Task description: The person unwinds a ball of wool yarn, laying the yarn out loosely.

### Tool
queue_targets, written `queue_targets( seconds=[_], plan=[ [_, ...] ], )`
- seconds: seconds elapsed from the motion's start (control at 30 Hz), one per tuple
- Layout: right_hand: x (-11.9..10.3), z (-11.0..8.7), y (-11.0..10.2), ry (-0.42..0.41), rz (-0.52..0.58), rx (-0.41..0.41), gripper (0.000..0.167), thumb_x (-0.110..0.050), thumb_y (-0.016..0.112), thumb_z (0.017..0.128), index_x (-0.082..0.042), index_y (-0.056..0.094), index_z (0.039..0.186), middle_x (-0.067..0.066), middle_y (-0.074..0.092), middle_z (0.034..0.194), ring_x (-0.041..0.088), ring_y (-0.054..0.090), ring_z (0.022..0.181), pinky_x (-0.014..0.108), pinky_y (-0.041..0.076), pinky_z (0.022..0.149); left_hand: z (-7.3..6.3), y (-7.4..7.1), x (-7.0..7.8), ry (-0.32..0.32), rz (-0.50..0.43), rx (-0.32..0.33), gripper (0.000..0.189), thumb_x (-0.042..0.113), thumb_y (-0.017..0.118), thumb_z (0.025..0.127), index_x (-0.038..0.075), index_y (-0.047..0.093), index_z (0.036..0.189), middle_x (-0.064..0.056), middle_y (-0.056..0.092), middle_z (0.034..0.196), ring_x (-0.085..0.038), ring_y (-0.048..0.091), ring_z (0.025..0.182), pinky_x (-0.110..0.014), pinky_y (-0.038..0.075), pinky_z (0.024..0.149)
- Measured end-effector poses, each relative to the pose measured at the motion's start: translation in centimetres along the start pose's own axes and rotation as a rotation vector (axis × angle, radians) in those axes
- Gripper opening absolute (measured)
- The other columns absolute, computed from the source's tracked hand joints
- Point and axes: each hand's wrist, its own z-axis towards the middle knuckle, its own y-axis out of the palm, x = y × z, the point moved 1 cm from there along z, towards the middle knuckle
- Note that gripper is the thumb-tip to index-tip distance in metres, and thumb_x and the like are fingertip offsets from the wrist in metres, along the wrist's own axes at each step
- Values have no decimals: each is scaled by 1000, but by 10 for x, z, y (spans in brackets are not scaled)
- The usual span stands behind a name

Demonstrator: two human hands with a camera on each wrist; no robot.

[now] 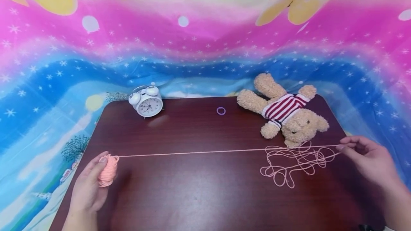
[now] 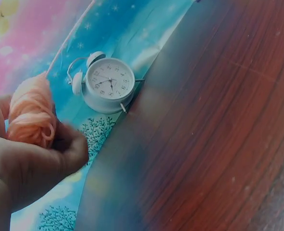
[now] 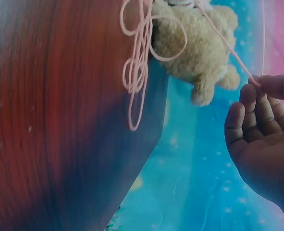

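Across the tabletop (image 1: 192, 191): yarn partly wound, partly loose

Above the near left side, a person's left hand (image 1: 86, 184) is gripping a peach-pink ball of yarn (image 1: 109, 172), its fingers curling round the wound mass and the thumb pressing against it. A taut strand (image 1: 192, 152) is running from the top of the ball to the right hand (image 1: 369, 158), where the thumb and fingertips are pinching the yarn; the lower fingers, seen from the right wrist, are bending loosely and holding nothing. Toward the right, loose loops (image 1: 300, 159) are lying in an overlapping tangle just beside the head of a teddy bear (image 1: 282, 111); whether they are touching it, I cannot tell.

From where I am standing, the work is appearing part-way along: a compact ball is already sitting in the left hand, one length is stretching straight between the hands, and the loops are lying unwound. Whether yarn is passing onto the ball or off it, the moment is not showing; if onto it, the loops are what is left.

Farther back, a white alarm clock (image 1: 149, 106) is standing at the left and a purple ring (image 1: 217, 111) is lying between clock and bear, both untouched.
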Motion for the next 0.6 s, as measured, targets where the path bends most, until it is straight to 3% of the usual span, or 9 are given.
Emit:
queue_targets(
  seconds=[0.13, 0.23, 0.4, 0.5, 0.6],
  plan=[
    [8, 1, -8, 69, 10, 8, 10, -18, 75, 97, -19, 69, 106, -23, 71, 83, -7, 62, 74, 12, 44, 60, 1, -5, -2, 5, -28, -65, 34, -1, 42, 109, 13, 57, 136, -5, 71, 116, -16, 73, 93, -30, 63, 77],
    [17, 4, -13, 104, 30, 33, 8, -17, 73, 98, -18, 68, 105, -22, 71, 82, -7, 61, 72, 12, 43, 59, 1, -9, -1, 27, -19, -44, 38, -6, 44, 107, 13, 56, 137, -7, 73, 118, -17, 73, 100, -28, 62, 81],
    [36, 10, -19, 127, 114, 114, 13, -6, 67, 99, -19, 66, 100, -26, 69, 78, -8, 62, 70, 11, 42, 59, 3, -22, 4, 39, -96, 92, 32, -6, 50, 104, 12, 58, 130, -8, 72, 117, -17, 73, 102, -28, 61, 85],
    [46, 11, -21, 122, 156, 143, 19, 0, 61, 99, -19, 65, 99, -29, 68, 79, -10, 62, 71, 9, 44, 59, 3, -33, 11, 51, -248, 168, 27, -4, 51, 105, 10, 58, 127, -10, 70, 117, -20, 73, 102, -31, 61, 85],
    [53, 12, -23, 143, 157, 178, 23, 1, 59, 99, -22, 63, 97, -32, 66, 78, -11, 60, 69, 7, 46, 58, 2, -41, 19, 86, -418, 284, 24, -2, 54, 104, 6, 55, 126, -14, 66, 117, -27, 73, 100, -36, 61, 79]
  ],
)
